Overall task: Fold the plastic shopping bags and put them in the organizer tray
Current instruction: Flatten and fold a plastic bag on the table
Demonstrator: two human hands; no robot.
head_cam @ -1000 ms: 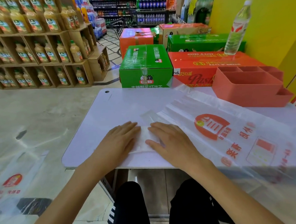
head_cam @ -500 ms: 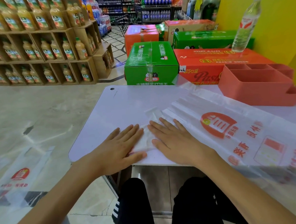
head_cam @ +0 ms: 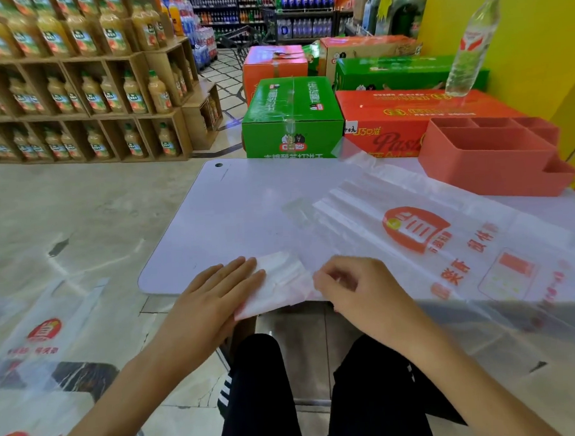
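pressing flat with the left hand (head_cam: 216, 288) on the near end of the folded bag (head_cam: 279, 285) — fingers straight and together, tips lying on the white wad at the near edge of the table (head_cam: 232, 204). pinching with the right hand (head_cam: 353, 287), fingers curled round the film just beside the wad, on its right. lying between the two hands, then, the folded part; running away from it to the right and far side, the unfolded length of bag, with its red print (head_cam: 416, 227) face up. long axis going from near-left to far-right, roughly along the table's front edge, the far end drooping off the table's near-right side. judging by this, folding only begun at one end, most of the length yet to be taken up. sitting at the far right corner, well apart from both hands, the tray (head_cam: 489, 160) — nearer the right hand than the left, its compartments open upward, nothing seen inside from here. likely needing the right hand to carry the next fold rightward along that axis while the left is pinning the wad.
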